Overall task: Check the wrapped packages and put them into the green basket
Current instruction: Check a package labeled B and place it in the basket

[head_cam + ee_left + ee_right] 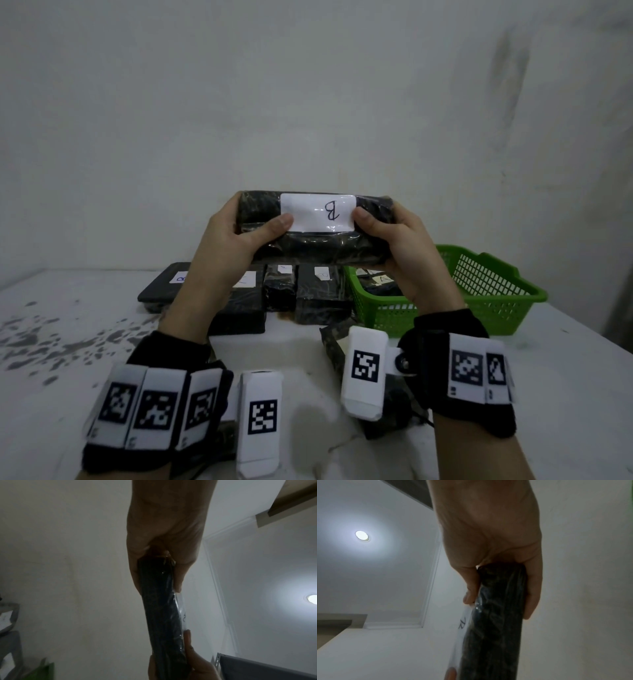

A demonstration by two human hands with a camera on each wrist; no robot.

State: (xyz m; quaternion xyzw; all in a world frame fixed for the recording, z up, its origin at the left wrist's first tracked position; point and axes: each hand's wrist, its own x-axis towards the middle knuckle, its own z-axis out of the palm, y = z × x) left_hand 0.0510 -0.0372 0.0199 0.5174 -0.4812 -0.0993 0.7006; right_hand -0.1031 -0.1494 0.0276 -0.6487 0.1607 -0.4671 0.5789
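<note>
Glossy black film-wrapped package [308, 246] gripped by left hand [227, 240], right hand [399, 246].

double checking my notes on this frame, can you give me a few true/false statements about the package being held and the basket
1. Both hands hold one black wrapped package above the table. True.
2. Its white label shows the letter A. False: it shows a B, upside down to the head camera.
3. The green basket is empty. False: at least one package, labelled A, lies in it.
4. The left hand and right hand grip opposite ends. True.
5. More black packages lie on the table beside the basket. True.
</note>
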